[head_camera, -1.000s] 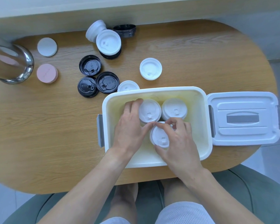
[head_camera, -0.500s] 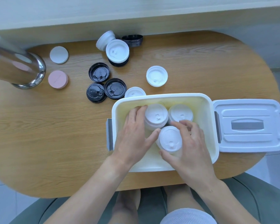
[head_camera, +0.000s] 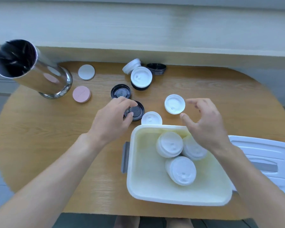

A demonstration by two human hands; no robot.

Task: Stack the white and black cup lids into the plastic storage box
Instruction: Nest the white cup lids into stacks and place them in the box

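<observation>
Three stacks of white lids [head_camera: 169,146] stand inside the storage box [head_camera: 138,162], packed close to save room; the left hand [head_camera: 112,120] reaches over a black lid [head_camera: 136,111] on the table [head_camera: 39,137], fingers curled onto it, probably to lift it; the right hand [head_camera: 206,122] hovers spread beside a loose white lid [head_camera: 174,104], holding nothing.
</observation>
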